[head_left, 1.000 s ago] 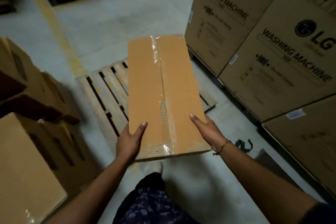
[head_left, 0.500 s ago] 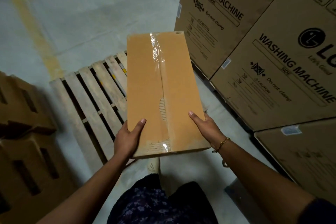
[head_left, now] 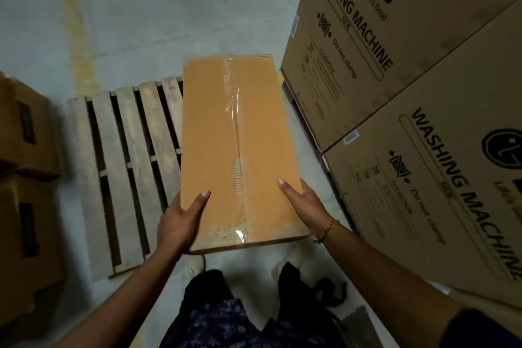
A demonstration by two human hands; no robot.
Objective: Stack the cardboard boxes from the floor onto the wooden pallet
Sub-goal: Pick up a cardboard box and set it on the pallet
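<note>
In the air before the person, the cardboard box (head_left: 240, 150) is taped shut, its contents unseen. It hides the right side of the wooden pallet (head_left: 127, 164). The left hand (head_left: 180, 223) and right hand (head_left: 303, 206) grip its near corners, thumbs flat on top. The other fingers are hidden underneath, so I cannot tell their spread.

Taped box (head_left: 237, 136) in hands (head_left: 180, 220) (head_left: 305, 203), beside pallet (head_left: 118, 178)
</note>
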